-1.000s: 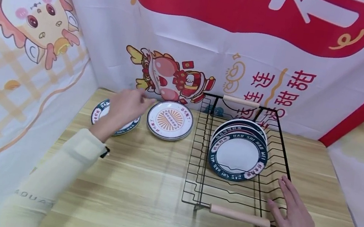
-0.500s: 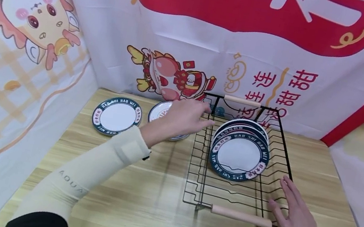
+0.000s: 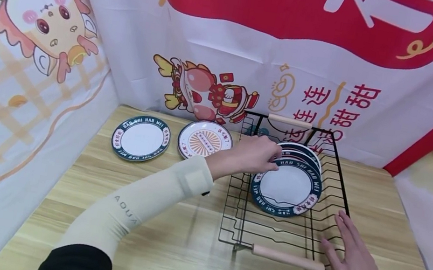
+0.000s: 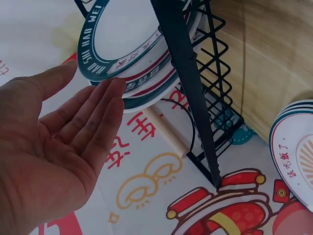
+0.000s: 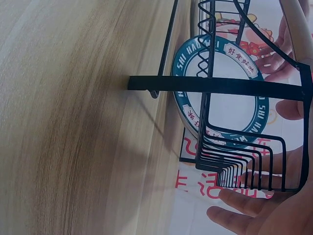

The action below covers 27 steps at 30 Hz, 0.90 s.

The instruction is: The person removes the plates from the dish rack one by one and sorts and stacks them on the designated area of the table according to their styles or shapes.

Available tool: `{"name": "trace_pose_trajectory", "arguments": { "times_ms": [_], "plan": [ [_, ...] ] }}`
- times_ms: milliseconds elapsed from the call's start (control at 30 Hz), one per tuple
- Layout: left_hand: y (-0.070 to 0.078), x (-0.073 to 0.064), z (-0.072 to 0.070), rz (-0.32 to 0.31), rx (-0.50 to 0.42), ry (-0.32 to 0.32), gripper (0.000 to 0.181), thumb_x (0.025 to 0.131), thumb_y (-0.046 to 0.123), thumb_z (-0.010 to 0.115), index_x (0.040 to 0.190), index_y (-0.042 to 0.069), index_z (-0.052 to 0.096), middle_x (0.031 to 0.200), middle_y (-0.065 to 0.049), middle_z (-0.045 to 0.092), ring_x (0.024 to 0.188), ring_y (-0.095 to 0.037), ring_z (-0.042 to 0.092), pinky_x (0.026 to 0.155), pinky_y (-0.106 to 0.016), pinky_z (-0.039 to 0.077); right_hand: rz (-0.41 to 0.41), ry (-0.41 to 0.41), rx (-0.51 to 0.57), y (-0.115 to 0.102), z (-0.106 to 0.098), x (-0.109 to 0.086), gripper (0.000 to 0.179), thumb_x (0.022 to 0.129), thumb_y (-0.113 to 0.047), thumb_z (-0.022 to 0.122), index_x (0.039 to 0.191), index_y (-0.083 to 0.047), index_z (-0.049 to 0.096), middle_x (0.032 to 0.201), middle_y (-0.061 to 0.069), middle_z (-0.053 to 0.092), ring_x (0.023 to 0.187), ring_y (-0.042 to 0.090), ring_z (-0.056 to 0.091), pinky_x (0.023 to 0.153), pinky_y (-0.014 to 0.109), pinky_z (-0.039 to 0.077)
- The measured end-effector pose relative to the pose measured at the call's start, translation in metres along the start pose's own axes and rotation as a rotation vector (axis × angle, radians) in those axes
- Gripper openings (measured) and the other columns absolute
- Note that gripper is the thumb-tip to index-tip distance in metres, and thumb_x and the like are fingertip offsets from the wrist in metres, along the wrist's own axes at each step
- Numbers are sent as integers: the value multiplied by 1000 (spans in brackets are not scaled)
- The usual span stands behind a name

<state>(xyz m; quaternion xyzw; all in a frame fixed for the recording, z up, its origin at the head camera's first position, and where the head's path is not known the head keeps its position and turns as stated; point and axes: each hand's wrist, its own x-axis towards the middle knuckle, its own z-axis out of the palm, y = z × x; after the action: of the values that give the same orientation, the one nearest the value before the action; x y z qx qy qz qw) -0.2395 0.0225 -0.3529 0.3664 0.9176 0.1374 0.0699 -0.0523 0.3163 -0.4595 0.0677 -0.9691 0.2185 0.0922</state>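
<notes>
My left hand (image 3: 255, 154) is at the upper left rim of the front plate in the rack. In the left wrist view, its thumb lies by the rim of that green-edged plate (image 4: 93, 61) and its loosely extended fingers reach behind, close to the plates there; firm contact cannot be told. Several plates (image 3: 286, 188) stand tilted one behind another in a black wire dish rack (image 3: 272, 230). My right hand (image 3: 357, 266) rests at the rack's near right corner, fingers extended along the outside of the wires in the right wrist view.
Left of the rack, a stack of small plates with an orange sunburst (image 3: 204, 140) lies on the wooden table (image 3: 164, 249). Farther left lies a green-rimmed plate (image 3: 141, 138). The rack has wooden handles (image 3: 288, 258) at both ends. A printed cloth (image 3: 214, 42) hangs behind.
My left hand has moved right, from above the green-rimmed plate on the left, across the sunburst plates, to the plates in the rack. The right hand has stayed at the rack.
</notes>
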Motion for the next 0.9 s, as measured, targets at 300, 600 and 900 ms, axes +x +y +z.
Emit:
{"name": "trace_pose_trajectory", "arguments": {
  "times_ms": [300,600,900],
  "plan": [
    [2,13,10,-19,-58,-63,27,105,32,69,125,14,75,101,1,74,80,-11,66,71,-27,53,-1,-2,0,0,-1,0,71,105,-35,65,160,2,39,172,14,30,139,55,46,94,74,44],
    [-1,18,15,-37,-157,-193,42,112,22,56,151,6,54,112,-5,69,78,-11,66,65,-21,53,4,-5,2,0,-1,0,72,105,-36,64,161,2,38,173,14,29,140,55,44,95,74,43],
    [-3,23,22,-54,-114,-218,42,112,23,55,151,6,54,130,-7,67,105,-15,63,85,-25,54,-4,-1,2,1,0,0,72,105,-35,65,160,2,38,173,13,29,140,55,45,95,74,43]
  ]
}}
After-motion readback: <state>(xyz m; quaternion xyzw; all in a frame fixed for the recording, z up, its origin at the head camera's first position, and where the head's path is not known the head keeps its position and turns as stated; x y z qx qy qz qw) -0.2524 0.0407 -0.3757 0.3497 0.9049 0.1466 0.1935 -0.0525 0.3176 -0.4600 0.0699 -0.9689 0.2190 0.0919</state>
